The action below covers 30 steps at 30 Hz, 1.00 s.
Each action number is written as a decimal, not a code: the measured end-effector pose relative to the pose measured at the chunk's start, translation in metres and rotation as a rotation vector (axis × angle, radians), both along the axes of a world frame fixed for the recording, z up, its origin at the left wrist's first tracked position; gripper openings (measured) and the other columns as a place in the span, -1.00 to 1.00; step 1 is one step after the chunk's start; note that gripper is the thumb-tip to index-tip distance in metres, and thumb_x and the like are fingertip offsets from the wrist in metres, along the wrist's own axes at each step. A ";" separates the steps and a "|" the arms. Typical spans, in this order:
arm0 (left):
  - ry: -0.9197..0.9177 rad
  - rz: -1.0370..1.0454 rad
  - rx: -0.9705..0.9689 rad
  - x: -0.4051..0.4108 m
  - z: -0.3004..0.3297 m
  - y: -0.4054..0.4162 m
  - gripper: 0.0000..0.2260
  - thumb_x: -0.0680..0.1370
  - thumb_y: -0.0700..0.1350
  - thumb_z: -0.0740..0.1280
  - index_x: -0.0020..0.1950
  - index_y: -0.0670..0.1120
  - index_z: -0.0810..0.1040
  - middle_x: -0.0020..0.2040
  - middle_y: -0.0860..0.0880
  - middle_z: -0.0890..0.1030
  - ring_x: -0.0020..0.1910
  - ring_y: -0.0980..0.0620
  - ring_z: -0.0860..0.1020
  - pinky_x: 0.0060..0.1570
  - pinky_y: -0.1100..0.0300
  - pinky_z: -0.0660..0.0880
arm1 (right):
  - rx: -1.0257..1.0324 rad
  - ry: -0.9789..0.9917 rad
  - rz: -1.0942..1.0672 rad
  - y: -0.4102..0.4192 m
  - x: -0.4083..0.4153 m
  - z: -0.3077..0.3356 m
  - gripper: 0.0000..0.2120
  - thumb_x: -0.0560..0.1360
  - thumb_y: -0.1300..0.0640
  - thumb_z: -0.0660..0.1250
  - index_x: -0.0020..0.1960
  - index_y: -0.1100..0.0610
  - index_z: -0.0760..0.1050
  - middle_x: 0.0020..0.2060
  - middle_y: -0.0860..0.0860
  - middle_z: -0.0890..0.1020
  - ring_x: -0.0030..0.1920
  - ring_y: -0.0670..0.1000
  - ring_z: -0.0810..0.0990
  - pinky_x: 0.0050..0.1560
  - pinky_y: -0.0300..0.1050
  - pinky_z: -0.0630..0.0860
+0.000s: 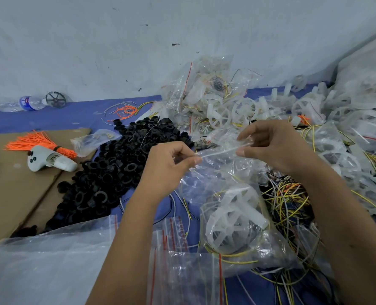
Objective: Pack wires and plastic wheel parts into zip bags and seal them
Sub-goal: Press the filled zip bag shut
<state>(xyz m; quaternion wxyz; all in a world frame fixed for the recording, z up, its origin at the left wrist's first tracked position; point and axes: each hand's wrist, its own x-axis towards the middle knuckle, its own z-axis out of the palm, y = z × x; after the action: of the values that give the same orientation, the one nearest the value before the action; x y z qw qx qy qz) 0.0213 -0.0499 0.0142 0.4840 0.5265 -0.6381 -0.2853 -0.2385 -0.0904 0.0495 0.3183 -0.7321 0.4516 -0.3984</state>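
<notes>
A clear zip bag [222, 170] hangs mid-scene, its top strip stretched level, a white plastic wheel [231, 221] and yellow wires [233, 256] sagging in its bottom. More white wheels [358, 106] lie heaped far right, tangled wires [286, 201] just right of the bag.

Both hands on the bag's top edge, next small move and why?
Probably run the pinch along the zip strip to seal. The left hand and right hand pinch the top edge of the zip bag, which hangs with a white wheel part and wires already inside.
</notes>
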 end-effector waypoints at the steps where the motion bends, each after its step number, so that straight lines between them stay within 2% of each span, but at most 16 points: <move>1: 0.008 0.012 -0.002 0.002 0.001 0.000 -0.92 0.48 -0.21 0.56 -0.19 -0.12 0.70 -0.32 -0.01 0.67 -0.31 -0.01 0.63 -0.18 -0.09 0.66 | 0.039 -0.017 -0.007 -0.001 -0.002 -0.002 -0.80 0.32 0.15 0.63 -0.13 0.11 0.65 -0.31 0.02 0.70 -0.29 -0.08 0.65 -0.20 -0.24 0.62; 3: 0.008 0.028 -0.001 0.005 0.004 0.001 -0.92 0.47 -0.21 0.57 -0.18 -0.14 0.70 -0.31 -0.08 0.68 -0.30 -0.07 0.63 -0.18 -0.08 0.66 | 0.109 -0.063 0.006 -0.002 -0.005 -0.005 -0.81 0.31 0.17 0.61 -0.18 0.18 0.63 -0.29 0.05 0.72 -0.30 -0.07 0.66 -0.20 -0.23 0.61; 5: -0.014 0.019 0.007 0.006 0.005 0.003 -0.92 0.46 -0.21 0.57 -0.18 -0.11 0.70 -0.28 -0.10 0.68 -0.28 -0.07 0.63 -0.23 0.07 0.63 | 0.124 -0.112 0.023 -0.002 -0.005 -0.005 -0.82 0.30 0.19 0.60 -0.20 0.21 0.63 -0.31 0.07 0.71 -0.30 -0.07 0.66 -0.21 -0.25 0.59; 7: -0.078 0.019 -0.024 0.005 0.008 0.005 -0.88 0.44 -0.20 0.59 -0.15 -0.06 0.68 -0.22 -0.05 0.68 -0.24 0.04 0.62 -0.23 0.28 0.55 | 0.085 -0.099 0.036 -0.001 -0.004 -0.003 -0.87 0.31 0.21 0.60 -0.24 0.17 0.65 -0.34 0.04 0.70 -0.31 -0.09 0.64 -0.22 -0.29 0.57; 9: -0.179 0.052 -0.111 -0.001 0.013 0.005 -0.83 0.42 -0.12 0.62 -0.09 0.00 0.66 -0.14 0.05 0.67 -0.15 0.17 0.60 -0.15 0.35 0.50 | 0.018 -0.034 0.062 0.001 0.001 0.000 -0.88 0.33 0.18 0.60 -0.28 0.11 0.67 -0.35 0.01 0.70 -0.34 -0.10 0.64 -0.27 -0.33 0.55; 10: -0.239 0.061 -0.160 -0.006 0.017 0.004 -0.81 0.42 -0.06 0.61 -0.06 0.02 0.65 -0.11 0.09 0.66 -0.08 0.17 0.60 -0.08 0.33 0.50 | -0.013 -0.007 0.081 0.001 0.004 0.001 -0.89 0.33 0.18 0.60 -0.27 0.12 0.67 -0.34 0.01 0.70 -0.33 -0.08 0.66 -0.29 -0.31 0.55; 12: -0.329 0.033 -0.227 -0.020 0.022 0.003 -0.81 0.43 -0.01 0.59 -0.03 0.03 0.66 -0.08 0.14 0.64 -0.01 0.11 0.58 0.01 0.20 0.52 | -0.055 0.029 0.129 0.002 0.013 0.002 -0.89 0.35 0.21 0.60 -0.24 0.16 0.68 -0.32 0.04 0.71 -0.28 0.05 0.70 -0.25 -0.15 0.62; 14: -0.359 -0.016 -0.265 -0.032 0.022 0.002 -0.88 0.48 -0.07 0.56 -0.04 -0.01 0.67 -0.10 0.14 0.63 -0.01 0.08 0.55 0.01 0.07 0.53 | -0.060 0.053 0.178 0.004 0.022 0.002 -0.90 0.37 0.24 0.60 -0.23 0.18 0.68 -0.32 0.07 0.71 -0.23 0.16 0.70 -0.14 0.07 0.65; 16: -0.387 -0.030 -0.291 -0.037 0.018 0.002 -0.96 0.52 -0.15 0.52 -0.09 -0.06 0.68 -0.13 0.08 0.63 -0.04 0.05 0.53 0.00 -0.02 0.52 | -0.070 0.093 0.196 0.004 0.028 0.001 -0.91 0.37 0.24 0.59 -0.22 0.17 0.68 -0.32 0.07 0.71 -0.24 0.17 0.69 -0.13 0.19 0.65; 19: -0.366 -0.025 -0.268 -0.036 0.014 0.001 -0.92 0.52 -0.17 0.52 -0.15 -0.09 0.68 -0.18 0.09 0.63 -0.06 0.07 0.52 -0.01 0.04 0.51 | -0.062 0.092 0.204 0.004 0.027 0.001 -0.93 0.39 0.21 0.58 -0.18 0.13 0.70 -0.28 0.05 0.72 -0.22 0.12 0.70 -0.11 0.22 0.63; 22: -0.339 -0.016 -0.254 -0.035 0.013 0.002 -0.88 0.50 -0.12 0.54 -0.20 -0.04 0.65 -0.25 0.22 0.55 -0.14 0.25 0.46 -0.10 0.37 0.37 | -0.081 0.047 0.208 0.005 0.027 0.002 -0.94 0.42 0.23 0.56 -0.16 0.11 0.71 -0.26 0.05 0.72 -0.19 0.11 0.70 -0.06 0.21 0.64; 23: -0.334 -0.012 -0.249 -0.036 0.013 0.002 -0.88 0.49 -0.12 0.54 -0.20 -0.03 0.66 -0.26 0.23 0.53 -0.15 0.28 0.45 -0.11 0.41 0.33 | -0.091 0.049 0.208 0.006 0.027 0.001 -0.94 0.43 0.23 0.55 -0.16 0.10 0.71 -0.27 0.04 0.72 -0.19 0.09 0.70 -0.07 0.19 0.63; 25: -0.331 -0.006 -0.226 -0.036 0.012 0.002 -0.89 0.50 -0.11 0.55 -0.20 -0.01 0.67 -0.25 0.24 0.56 -0.12 0.27 0.47 -0.08 0.37 0.38 | -0.110 0.076 0.197 0.007 0.029 0.000 -0.93 0.44 0.23 0.53 -0.16 0.08 0.70 -0.27 0.03 0.71 -0.21 0.07 0.68 -0.09 0.16 0.62; 28: -0.287 0.006 -0.160 -0.037 0.011 0.001 -0.91 0.51 -0.12 0.55 -0.17 0.00 0.68 -0.18 0.18 0.64 -0.04 0.16 0.55 0.02 0.10 0.53 | -0.128 0.144 0.169 0.007 0.032 -0.002 -0.93 0.46 0.22 0.51 -0.15 0.06 0.69 -0.27 0.02 0.70 -0.20 0.07 0.65 -0.08 0.15 0.59; 30: -0.297 0.001 -0.149 -0.038 0.010 0.002 -0.90 0.51 -0.15 0.54 -0.17 -0.01 0.67 -0.17 0.18 0.63 -0.05 0.12 0.56 0.02 0.05 0.54 | -0.124 0.151 0.166 0.008 0.033 -0.001 -0.93 0.46 0.24 0.51 -0.15 0.08 0.68 -0.26 0.02 0.70 -0.19 0.08 0.64 -0.06 0.14 0.59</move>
<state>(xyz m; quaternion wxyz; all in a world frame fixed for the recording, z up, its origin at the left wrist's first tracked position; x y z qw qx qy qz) -0.0168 -0.0482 0.0241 0.4222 0.5258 -0.7217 -0.1562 -0.2055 -0.0829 0.0482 0.2696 -0.8131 0.3866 -0.3417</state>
